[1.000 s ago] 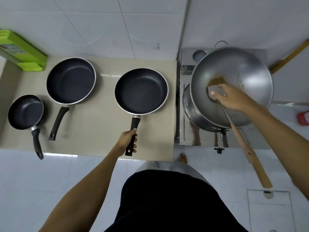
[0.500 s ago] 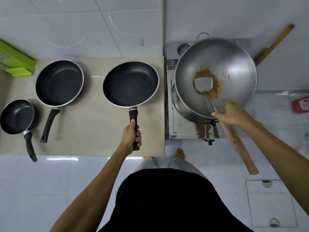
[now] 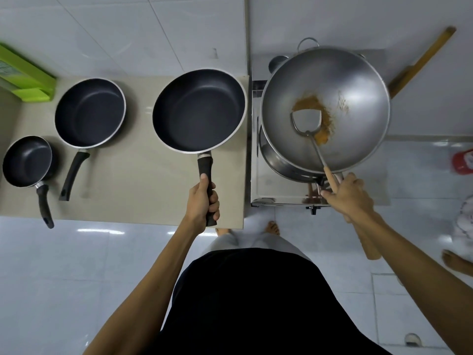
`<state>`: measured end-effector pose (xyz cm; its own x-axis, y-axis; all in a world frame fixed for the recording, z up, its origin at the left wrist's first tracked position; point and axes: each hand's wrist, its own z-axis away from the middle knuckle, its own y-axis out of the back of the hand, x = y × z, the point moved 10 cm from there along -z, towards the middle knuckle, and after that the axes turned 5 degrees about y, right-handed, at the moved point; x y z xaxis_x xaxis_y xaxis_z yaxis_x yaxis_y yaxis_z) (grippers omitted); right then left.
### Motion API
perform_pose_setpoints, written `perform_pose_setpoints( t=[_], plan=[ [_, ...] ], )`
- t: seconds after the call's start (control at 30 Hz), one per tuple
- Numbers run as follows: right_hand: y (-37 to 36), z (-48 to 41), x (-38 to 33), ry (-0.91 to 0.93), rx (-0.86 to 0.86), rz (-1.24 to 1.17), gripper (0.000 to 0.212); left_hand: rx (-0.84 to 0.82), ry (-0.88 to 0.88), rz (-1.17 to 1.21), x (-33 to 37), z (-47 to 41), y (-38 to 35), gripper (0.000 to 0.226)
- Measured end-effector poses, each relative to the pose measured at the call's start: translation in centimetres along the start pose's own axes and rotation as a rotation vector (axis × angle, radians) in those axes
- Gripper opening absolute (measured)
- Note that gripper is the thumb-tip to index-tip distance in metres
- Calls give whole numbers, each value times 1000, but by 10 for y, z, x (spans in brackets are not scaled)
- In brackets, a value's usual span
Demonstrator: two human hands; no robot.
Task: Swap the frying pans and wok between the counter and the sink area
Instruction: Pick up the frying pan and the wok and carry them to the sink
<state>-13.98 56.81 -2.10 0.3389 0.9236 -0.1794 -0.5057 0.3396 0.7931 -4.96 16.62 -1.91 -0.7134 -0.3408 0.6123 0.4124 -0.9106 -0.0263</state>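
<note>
My left hand (image 3: 202,201) grips the black handle of the large black frying pan (image 3: 199,111), which hovers over the right end of the beige counter (image 3: 128,190). A medium frying pan (image 3: 89,111) and a small one (image 3: 25,160) rest on the counter to the left. The steel wok (image 3: 353,80) sits on a steel pot (image 3: 275,162) in the sink area. It holds brown residue and a metal spatula (image 3: 306,121). My right hand (image 3: 352,198) is closed around the wooden wok handle at its near rim, the spatula's handle lying alongside.
A green cutting board (image 3: 28,78) leans at the counter's back left. A wooden stick (image 3: 422,60) leans on the wall behind the wok. On the floor at right are a red container (image 3: 463,162) and another person's foot (image 3: 458,263). My own feet stand below the counter edge.
My right hand came out of the wok and slid down to its handle. My left hand tightened on the large pan's handle, and the pan now looks nearer and larger.
</note>
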Motion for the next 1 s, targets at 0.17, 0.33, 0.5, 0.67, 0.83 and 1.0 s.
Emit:
perform_pose_setpoints(
  t=[0.17, 0.33, 0.5, 0.67, 0.83, 1.0],
  plan=[
    [-1, -7, 1, 83, -108, -26, 46, 6, 14, 14, -12, 10, -3, 43],
    [5, -5, 25, 10, -148, -120, 33, 16, 30, 42, -17, 17, -9, 43],
    [-1, 6, 51, -10, -300, -292, 32, 14, 27, 40, -18, 21, -14, 43],
    [-5, 10, 68, -26, -410, -492, 24, 13, 16, 28, -15, 25, -20, 43],
    [-13, 3, 69, -53, -515, -641, 24, 13, 19, 39, -20, 29, -25, 42],
    [-22, -2, 73, -100, -671, -771, 30, 27, 31, 63, -26, 33, -29, 43]
  ],
)
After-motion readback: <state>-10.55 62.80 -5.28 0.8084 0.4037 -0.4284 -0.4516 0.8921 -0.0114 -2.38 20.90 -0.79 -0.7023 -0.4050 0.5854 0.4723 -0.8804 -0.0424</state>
